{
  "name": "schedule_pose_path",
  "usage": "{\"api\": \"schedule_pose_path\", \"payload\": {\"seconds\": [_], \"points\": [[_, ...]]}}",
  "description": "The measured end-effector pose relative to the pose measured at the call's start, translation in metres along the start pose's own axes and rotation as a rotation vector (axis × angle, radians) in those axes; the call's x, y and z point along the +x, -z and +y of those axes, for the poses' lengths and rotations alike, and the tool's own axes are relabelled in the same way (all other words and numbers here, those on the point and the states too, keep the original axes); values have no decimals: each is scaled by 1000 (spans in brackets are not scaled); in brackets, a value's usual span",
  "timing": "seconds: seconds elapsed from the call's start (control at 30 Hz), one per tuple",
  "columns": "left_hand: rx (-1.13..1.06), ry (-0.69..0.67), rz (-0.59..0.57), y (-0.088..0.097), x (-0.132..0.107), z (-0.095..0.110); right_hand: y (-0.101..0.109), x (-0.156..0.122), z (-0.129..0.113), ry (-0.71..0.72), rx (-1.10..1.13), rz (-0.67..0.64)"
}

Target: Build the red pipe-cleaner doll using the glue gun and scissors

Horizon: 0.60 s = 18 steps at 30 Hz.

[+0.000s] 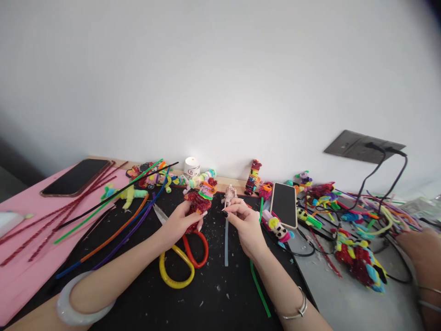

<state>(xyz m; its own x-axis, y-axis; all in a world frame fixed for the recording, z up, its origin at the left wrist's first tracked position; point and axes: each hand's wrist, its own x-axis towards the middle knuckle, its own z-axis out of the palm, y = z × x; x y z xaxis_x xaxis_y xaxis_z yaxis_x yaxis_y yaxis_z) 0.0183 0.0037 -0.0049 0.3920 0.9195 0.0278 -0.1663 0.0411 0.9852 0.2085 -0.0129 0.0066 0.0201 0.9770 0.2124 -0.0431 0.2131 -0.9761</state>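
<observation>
Left hand (179,224) clasps red figure (197,202); right hand (244,221) pinches pale figure (229,194); black mat (213,299), white wall (220,69)

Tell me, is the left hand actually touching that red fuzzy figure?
Touching. The head view shows the left hand closed around the red fuzzy figure, fingers wrapping its lower half; the right hand pinches a pale figure.

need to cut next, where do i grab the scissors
Best take the scissors by the yellow and red handle loops, from the near side. They lie flat, loops toward the person, blades pointing away past the left hand, which holds a red figure.
</observation>
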Motion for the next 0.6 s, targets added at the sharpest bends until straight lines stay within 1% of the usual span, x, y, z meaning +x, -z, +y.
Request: {"api": "schedule_pose_path", "payload": {"seconds": [0.13,0.23,0.33,0.43,0.6], "points": [[-51,15,-97,-7,-5,-2,-4,-1,0,-165,294,73],[-82,54,-125,-12,-7,-2,-7,-2,-2,-241,404,104],[-96,91,-143,-15,-9,-2,-8,-2,-3,-283,448,117],[-110,116,-170,-14,-10,-3,-8,-3,-2,-303,441,127],[-152,167,-228,-11,-10,-5,-9,-4,1,-276,386,113]]}}
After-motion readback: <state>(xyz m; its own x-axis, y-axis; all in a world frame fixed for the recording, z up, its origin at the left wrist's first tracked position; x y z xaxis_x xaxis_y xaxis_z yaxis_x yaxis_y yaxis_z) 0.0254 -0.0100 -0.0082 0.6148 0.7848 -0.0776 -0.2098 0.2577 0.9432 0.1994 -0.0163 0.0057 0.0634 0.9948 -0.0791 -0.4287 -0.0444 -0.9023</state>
